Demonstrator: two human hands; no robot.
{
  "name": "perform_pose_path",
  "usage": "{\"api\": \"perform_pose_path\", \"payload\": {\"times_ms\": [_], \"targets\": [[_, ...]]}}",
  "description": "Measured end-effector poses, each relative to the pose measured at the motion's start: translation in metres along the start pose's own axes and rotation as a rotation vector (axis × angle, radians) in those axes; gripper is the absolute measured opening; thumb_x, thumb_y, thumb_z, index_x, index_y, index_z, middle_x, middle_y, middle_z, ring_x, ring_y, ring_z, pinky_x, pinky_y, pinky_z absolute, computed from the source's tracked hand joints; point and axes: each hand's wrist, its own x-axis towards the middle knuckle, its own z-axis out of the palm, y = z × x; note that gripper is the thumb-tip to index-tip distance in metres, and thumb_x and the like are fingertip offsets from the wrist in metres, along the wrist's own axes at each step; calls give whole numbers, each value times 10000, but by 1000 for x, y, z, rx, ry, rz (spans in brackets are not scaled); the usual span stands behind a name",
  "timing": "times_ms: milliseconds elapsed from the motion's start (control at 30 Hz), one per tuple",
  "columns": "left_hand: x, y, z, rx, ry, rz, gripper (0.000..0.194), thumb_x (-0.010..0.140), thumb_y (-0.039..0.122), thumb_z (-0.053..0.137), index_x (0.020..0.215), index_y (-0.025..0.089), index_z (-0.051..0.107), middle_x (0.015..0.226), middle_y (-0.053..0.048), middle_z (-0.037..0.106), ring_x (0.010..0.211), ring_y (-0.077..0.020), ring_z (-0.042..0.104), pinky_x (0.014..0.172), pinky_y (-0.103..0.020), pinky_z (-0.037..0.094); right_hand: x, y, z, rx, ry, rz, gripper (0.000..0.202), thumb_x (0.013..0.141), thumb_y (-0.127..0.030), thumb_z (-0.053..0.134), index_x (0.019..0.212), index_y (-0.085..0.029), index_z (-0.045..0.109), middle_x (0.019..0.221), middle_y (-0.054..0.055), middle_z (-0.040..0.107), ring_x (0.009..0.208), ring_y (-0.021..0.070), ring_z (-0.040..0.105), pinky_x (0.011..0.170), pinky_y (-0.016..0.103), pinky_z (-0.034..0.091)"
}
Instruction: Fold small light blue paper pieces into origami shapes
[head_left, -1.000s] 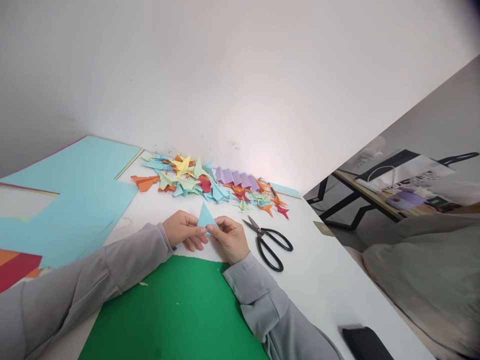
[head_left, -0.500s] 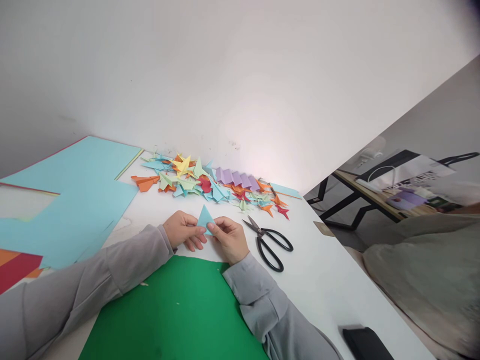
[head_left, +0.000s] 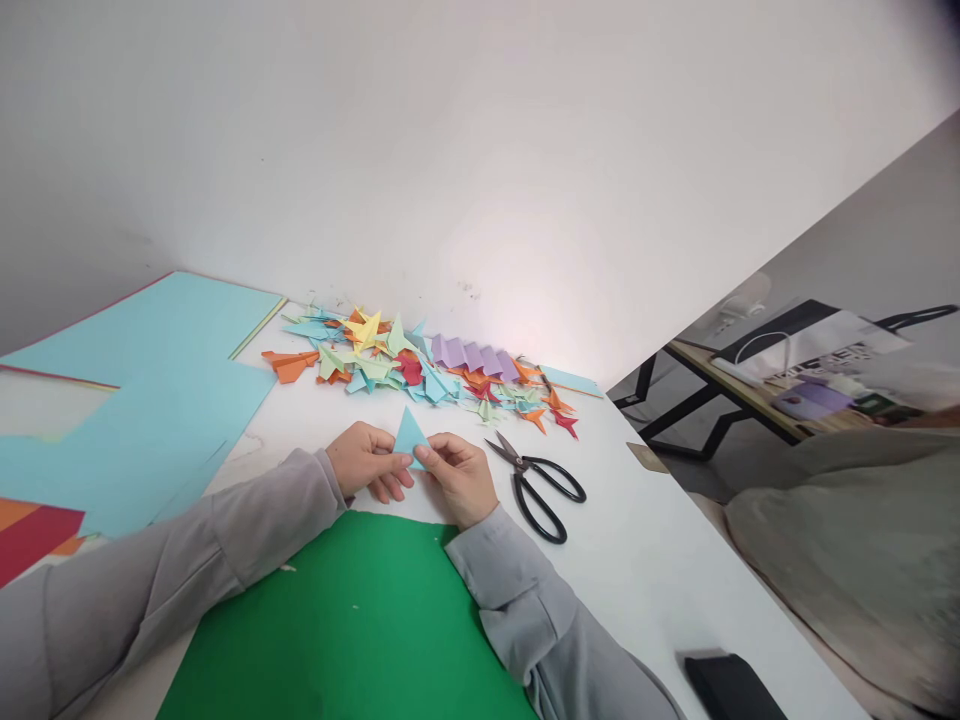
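Note:
A small light-blue paper triangle (head_left: 409,434) is pinched between both hands, its point facing away from me. My left hand (head_left: 370,460) grips its left lower corner between thumb and fingers. On the right lower corner, my right hand (head_left: 459,476) presses with its thumb on top. The fingers hide the paper's bottom edge in part. Below the hands lies a green sheet (head_left: 352,620) on the white table. Black-handled scissors (head_left: 534,483) rest just right of my right hand, blades slightly apart.
Along the wall lies a heap of folded paper shapes (head_left: 375,365) in several colours, with a pleated purple strip (head_left: 474,356). Large blue sheets (head_left: 172,400) and red paper (head_left: 37,540) cover the left side. A black object (head_left: 733,687) sits near the right edge.

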Motion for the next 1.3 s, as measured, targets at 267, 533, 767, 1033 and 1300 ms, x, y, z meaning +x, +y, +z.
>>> {"api": "perform_pose_path", "payload": {"times_ms": [267, 533, 767, 1033, 1300], "targets": [[1, -1, 1, 3, -26, 0, 378, 587, 455, 672, 626, 89, 585, 598, -86, 657, 467, -152, 606, 391, -230, 455, 0, 1, 0, -12, 1, -2, 238, 602, -388, 693, 607, -170, 599, 467, -44, 516, 413, 69, 375, 426, 217, 295], [0, -3, 2, -6, -3, 34, 331, 602, 413, 671, 616, 96, 579, 560, -70, 645, 435, -139, 590, 366, -215, 446, 1, 1, 0, -47, -2, 12, 254, 616, -408, 677, 612, -168, 593, 459, -48, 502, 409, 70, 377, 425, 215, 297], [-1, -3, 4, -20, 37, 61, 335, 609, 419, 667, 643, 93, 595, 539, -58, 627, 433, -140, 587, 352, -213, 442, -1, -3, 1, -138, -80, -37, 249, 626, -404, 668, 631, -174, 571, 507, -38, 542, 469, 96, 446, 473, 224, 345], [-3, -3, 5, -20, 81, 91, 307, 626, 395, 650, 577, 99, 588, 529, -57, 618, 420, -136, 577, 352, -222, 450, -2, -5, 1, -161, -145, -10, 310, 697, -465, 593, 584, -183, 532, 491, -26, 563, 458, 102, 467, 498, 235, 376], [-1, -6, 4, -35, 86, 111, 304, 620, 388, 653, 589, 92, 591, 534, -62, 618, 426, -143, 584, 347, -219, 445, -2, -7, 4, -248, -125, -16, 403, 711, -512, 553, 487, -179, 513, 428, -28, 515, 412, 91, 436, 464, 234, 355]]}}
